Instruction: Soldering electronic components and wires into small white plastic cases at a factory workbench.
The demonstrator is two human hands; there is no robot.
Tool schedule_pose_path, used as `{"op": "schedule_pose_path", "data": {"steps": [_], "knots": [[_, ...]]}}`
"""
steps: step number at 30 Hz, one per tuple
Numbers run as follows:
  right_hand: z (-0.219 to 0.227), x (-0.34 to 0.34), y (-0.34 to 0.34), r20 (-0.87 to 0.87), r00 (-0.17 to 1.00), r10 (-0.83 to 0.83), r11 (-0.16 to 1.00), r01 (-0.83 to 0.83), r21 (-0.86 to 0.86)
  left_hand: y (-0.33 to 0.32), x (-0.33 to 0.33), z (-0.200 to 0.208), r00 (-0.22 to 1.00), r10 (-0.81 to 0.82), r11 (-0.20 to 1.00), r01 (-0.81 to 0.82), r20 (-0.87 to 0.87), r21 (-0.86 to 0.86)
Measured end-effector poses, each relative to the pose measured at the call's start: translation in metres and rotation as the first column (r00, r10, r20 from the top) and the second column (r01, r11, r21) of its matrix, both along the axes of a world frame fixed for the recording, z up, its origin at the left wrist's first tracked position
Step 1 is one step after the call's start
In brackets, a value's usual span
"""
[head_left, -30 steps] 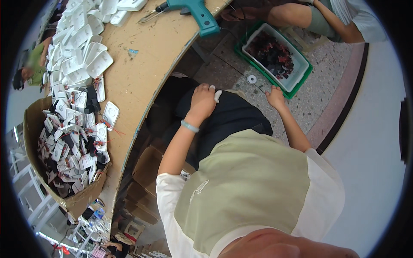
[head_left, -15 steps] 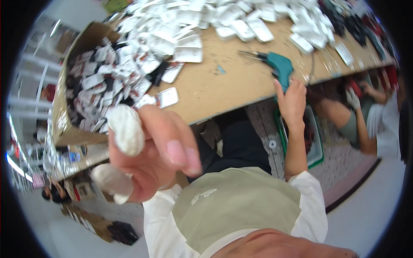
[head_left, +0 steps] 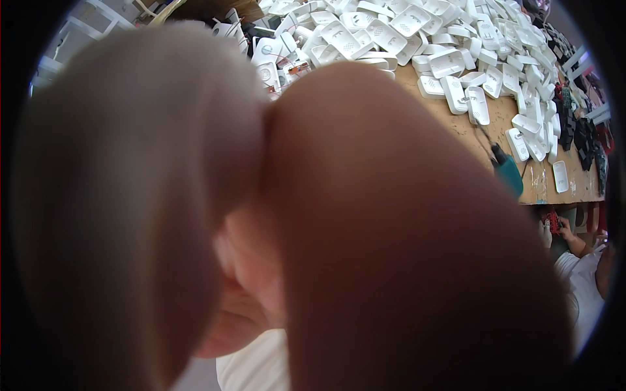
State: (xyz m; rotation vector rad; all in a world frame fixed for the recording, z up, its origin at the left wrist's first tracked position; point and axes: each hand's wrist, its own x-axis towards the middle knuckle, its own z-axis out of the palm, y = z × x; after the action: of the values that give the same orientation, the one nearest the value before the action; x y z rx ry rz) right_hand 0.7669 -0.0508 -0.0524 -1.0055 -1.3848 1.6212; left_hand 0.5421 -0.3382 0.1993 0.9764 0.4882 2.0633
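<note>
My left hand [head_left: 326, 215] is right up against the view, large and out of focus. One finger carries a whitish finger cover [head_left: 137, 182]; beside it stretches a bare finger, and part of the palm shows in the gap between them. I see nothing held in this hand. Behind it, at the right, the teal pistol-shaped soldering iron [head_left: 510, 177] shows its upper body and thin tip near the table's front edge. Its lower handle is hidden, and so is my right hand.
White plastic shells [head_left: 450, 64] are heaped across the table [head_left: 521, 111]. Small white parts with wires [head_left: 270, 55] lie by a cardboard box [head_left: 218, 8] at the back left. Black items [head_left: 587, 146] line the right end. Another person [head_left: 580, 274] sits at the right.
My left hand has risen close to the view and covers most of it. The view has shifted, so the soldering iron appears farther right; my right hand has dropped from sight.
</note>
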Motion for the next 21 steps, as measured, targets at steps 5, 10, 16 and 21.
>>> {"op": "schedule_pose_path", "data": {"steps": [5,10,16,21], "knots": [[0.013,-0.017,-0.02,-0.076,0.997,0.014,0.982,-0.028,-0.186,-0.018,-0.016,-0.001,0.996,-0.053,0.998,0.055,0.067,-0.031],[0.029,-0.043,-0.055,-0.219,0.975,-0.03,0.994,0.005,-0.112,0.013,-0.066,-0.079,0.975,-0.19,0.982,0.19,0.115,0.015],[0.043,-0.052,-0.079,-0.231,0.972,-0.027,0.995,0.005,-0.096,0.139,-0.172,-0.217,-0.547,0.074,0.69,-0.576,-0.834,0.439],[0.044,-0.045,-0.087,-0.171,0.985,-0.027,0.998,0.017,-0.057,0.167,-0.173,-0.233,-0.669,-0.001,0.716,-0.519,-0.743,0.466]]}}
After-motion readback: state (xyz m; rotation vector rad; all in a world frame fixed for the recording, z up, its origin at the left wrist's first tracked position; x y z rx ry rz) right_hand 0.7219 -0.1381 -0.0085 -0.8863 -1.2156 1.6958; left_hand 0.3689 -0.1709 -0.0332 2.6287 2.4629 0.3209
